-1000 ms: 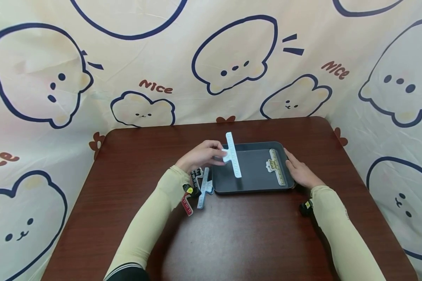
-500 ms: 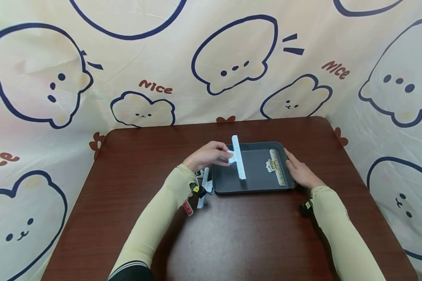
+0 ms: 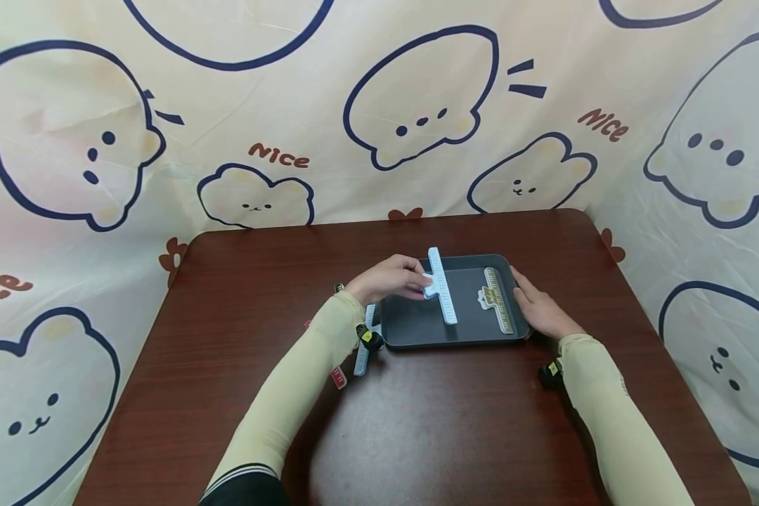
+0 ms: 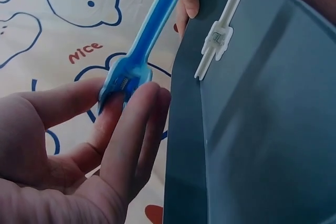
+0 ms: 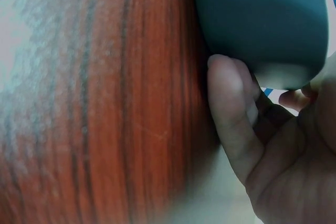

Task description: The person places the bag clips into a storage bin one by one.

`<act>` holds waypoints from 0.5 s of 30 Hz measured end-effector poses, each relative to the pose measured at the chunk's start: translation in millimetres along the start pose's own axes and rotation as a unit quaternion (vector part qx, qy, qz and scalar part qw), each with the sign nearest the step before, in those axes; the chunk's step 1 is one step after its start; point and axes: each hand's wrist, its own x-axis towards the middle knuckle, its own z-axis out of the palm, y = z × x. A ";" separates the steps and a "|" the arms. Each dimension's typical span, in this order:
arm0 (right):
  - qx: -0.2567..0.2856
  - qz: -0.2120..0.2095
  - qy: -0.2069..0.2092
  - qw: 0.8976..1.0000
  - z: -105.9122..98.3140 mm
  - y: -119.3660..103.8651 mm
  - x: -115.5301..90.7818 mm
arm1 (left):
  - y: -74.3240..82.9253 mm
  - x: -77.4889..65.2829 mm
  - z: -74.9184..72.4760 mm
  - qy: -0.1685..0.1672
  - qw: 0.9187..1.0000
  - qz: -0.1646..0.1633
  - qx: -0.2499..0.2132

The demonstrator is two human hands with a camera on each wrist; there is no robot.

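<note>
My left hand (image 3: pixel 392 279) pinches a light-blue ruler clip (image 3: pixel 442 287) by its spring grip, above the left part of a dark grey tray (image 3: pixel 417 344). In the left wrist view the clip (image 4: pixel 152 30) points its long bar up and away, with thumb and fingers around its spring. Inside the tray, near its right wall, lies a gold-faced ruler clip (image 3: pixel 497 301); its pale underside shows from the left wrist. My right hand (image 3: pixel 544 309) rests against the tray's right end, fingers straight along the side, with the thumb (image 5: pixel 228 93) at its near corner.
Left of the tray, another light-blue clip (image 3: pixel 362 358) and a red clip (image 3: pixel 338 377) lie on the brown wooden table (image 3: pixel 430 422), partly hidden by my left forearm. A printed cloth (image 3: pixel 329 105) hangs behind the table and at both sides.
My left hand has moved right over the tray with the light-blue clip, its forearm now covering more of the clips on the table. The right hand and tray stay where they were.
</note>
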 end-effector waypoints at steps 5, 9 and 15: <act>0.000 -0.002 0.000 1.000 0.0 -0.1 -0.1 | 5.6 5.5 5.4 -0.012 1.000 -0.005 0.005; 0.003 -0.005 0.000 1.000 -0.2 0.2 0.2 | 7.5 12.4 9.1 -0.015 1.000 -0.012 0.001; 0.004 -0.005 -0.001 1.000 -0.1 0.2 0.2 | 7.1 22.8 14.5 -0.015 1.000 -0.025 0.000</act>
